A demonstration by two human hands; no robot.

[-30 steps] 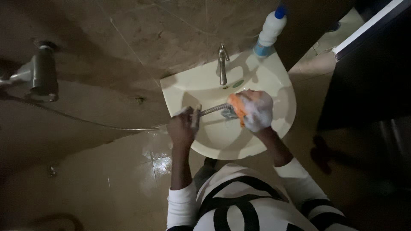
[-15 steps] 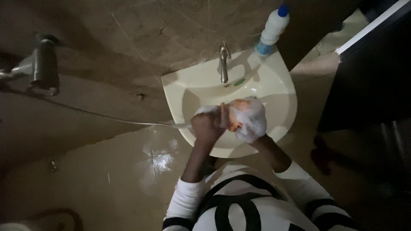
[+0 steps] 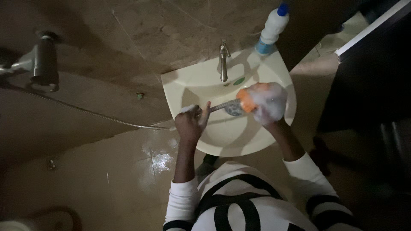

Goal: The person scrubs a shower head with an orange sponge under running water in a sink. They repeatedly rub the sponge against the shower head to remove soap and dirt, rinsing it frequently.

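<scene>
I look down on a cream wash basin (image 3: 265, 132) fixed to a brown tiled wall. My left hand (image 3: 190, 122) grips a metal flexible hose (image 3: 218, 105) over the basin's left side. My right hand (image 3: 269, 102), covered in white foam, holds an orange sponge (image 3: 245, 99) against the hose's far end above the bowl. The hose (image 3: 98, 115) trails left along the wall toward a metal fitting (image 3: 43, 64).
A chrome tap (image 3: 223, 62) stands at the basin's back. A white bottle with a blue cap (image 3: 272, 28) sits on the back right rim. Glossy wet floor tiles (image 3: 141, 162) lie to the left. A dark door or panel (image 3: 372, 72) stands to the right.
My hands were close together half a second ago. Now the left hand has slid back left along the hose and the right hand with the sponge has moved right.
</scene>
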